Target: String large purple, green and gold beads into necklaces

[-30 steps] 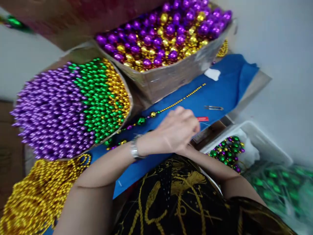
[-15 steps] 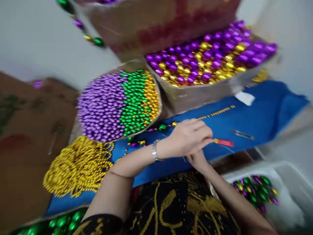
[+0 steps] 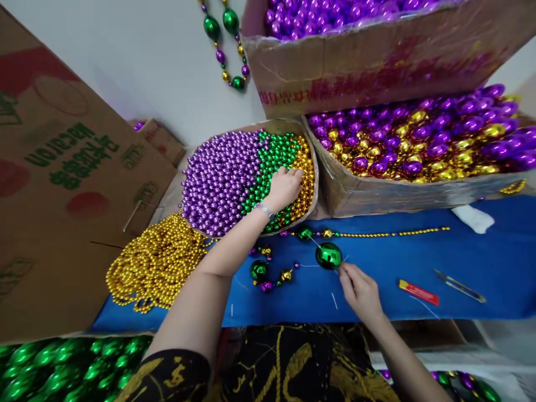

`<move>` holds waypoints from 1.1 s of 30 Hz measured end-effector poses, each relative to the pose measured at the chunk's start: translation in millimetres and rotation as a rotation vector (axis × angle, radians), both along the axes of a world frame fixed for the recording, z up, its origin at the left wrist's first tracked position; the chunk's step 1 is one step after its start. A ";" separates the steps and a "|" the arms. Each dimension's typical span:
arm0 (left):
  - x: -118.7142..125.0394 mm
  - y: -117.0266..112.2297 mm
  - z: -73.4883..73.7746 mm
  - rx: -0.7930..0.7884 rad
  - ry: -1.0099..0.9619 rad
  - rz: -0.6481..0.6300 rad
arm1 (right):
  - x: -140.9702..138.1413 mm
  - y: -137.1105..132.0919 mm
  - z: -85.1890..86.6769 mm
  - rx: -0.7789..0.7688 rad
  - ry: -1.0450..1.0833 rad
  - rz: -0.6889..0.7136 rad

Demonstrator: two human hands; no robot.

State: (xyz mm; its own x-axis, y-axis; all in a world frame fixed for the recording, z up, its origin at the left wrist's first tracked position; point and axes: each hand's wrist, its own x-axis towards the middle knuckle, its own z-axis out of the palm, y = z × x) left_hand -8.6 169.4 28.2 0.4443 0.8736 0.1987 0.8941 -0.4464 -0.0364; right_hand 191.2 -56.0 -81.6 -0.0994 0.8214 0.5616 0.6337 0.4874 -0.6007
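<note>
My left hand (image 3: 286, 187) reaches over the box of small beads, its bent fingertips down among the green beads (image 3: 278, 153) and gold beads (image 3: 307, 187). Whether it has picked one up is hidden. My right hand (image 3: 360, 291) pinches the lower right side of a large shiny green bead (image 3: 328, 255) just above the blue cloth. A thin clear line runs left from that bead to a string of purple, gold and green beads (image 3: 259, 271). Behind it lies another beaded stretch ending in a gold bead chain (image 3: 402, 232).
Purple beads (image 3: 221, 178) fill the box's left side. A gold chain heap (image 3: 157, 262) lies at left. Boxes of larger beads (image 3: 377, 195) stand behind. On the blue cloth (image 3: 293, 304) are a red-and-yellow piece (image 3: 419, 292), a craft knife (image 3: 460, 286) and white cloth (image 3: 473, 218).
My hands were together over the blue cloth and have separated. The left went up and left to the small beads; the right now shows the large green bead. The view has shifted.
</note>
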 end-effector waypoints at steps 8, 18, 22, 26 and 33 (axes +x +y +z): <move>-5.7 -10.9 -1.8 -0.111 -0.659 -0.012 | -4.1 6.1 19.6 0.002 -0.010 -0.027; -27.1 -102.8 -8.3 -1.029 -1.845 -0.046 | -10.3 11.8 35.5 0.015 -0.077 -0.046; -28.0 -110.8 -15.7 -1.010 -1.891 -0.007 | -13.4 10.3 37.0 0.049 -0.092 -0.015; -28.3 -114.8 -16.3 -0.967 -1.893 0.012 | -14.2 10.8 37.5 0.067 -0.112 -0.011; -27.0 -122.9 -17.5 -0.745 -1.775 -0.042 | -16.6 10.1 33.3 0.006 -0.122 -0.041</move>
State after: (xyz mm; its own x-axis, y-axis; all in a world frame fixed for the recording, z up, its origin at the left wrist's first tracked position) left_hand -35.6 46.5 10.7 0.2032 0.9788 0.0274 -0.3230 0.0406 0.9455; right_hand 174.5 -46.0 -48.3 -0.1334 0.8229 0.5522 0.7214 0.4627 -0.5153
